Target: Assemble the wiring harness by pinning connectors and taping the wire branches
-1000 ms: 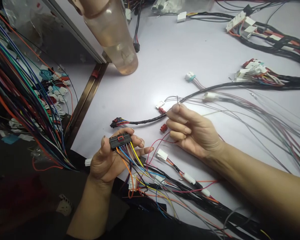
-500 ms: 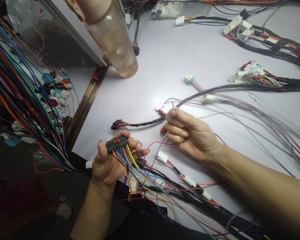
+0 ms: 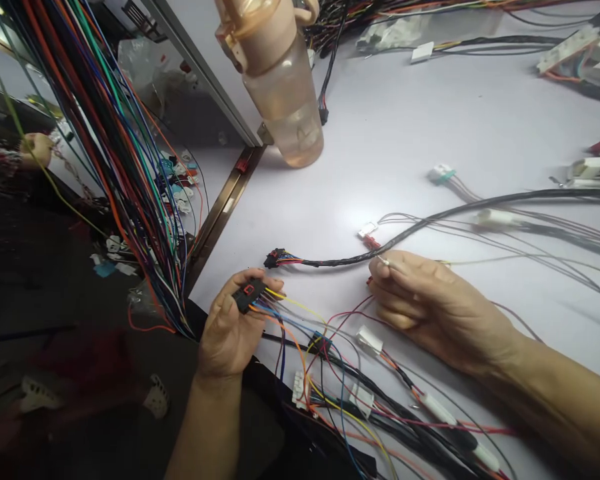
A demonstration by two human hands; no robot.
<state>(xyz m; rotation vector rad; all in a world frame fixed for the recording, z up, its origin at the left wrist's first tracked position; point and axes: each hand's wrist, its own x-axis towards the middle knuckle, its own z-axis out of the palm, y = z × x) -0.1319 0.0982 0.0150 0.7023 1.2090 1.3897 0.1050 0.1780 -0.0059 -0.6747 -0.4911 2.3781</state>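
Note:
My left hand (image 3: 233, 333) grips a black multi-pin connector (image 3: 249, 295) with a red insert, thumb on one side and fingers on the other. Yellow, grey, blue and orange wires trail from it to the right. My right hand (image 3: 425, 300) is closed in a pinch, a small metal wire terminal (image 3: 383, 260) poking out between thumb and forefinger; its wire is mostly hidden by the hand. Just beyond my hands lies a black-sheathed cable (image 3: 330, 262) ending in a small black connector (image 3: 275, 258). A white connector (image 3: 369, 340) lies below my right hand.
A drink bottle (image 3: 293, 100) stands at the back beside a metal-framed panel. Bundled loose wires (image 3: 105, 140) hang at the left, over scattered small connectors (image 3: 180, 193). Wire harnesses cover the right and front of the white table (image 3: 380, 120). Another person's hand (image 3: 37, 148) shows at far left.
The view has swung left, so the table things sit further right. The connector in my left hand has turned, tilting up to the right. My right hand still pinches the terminal.

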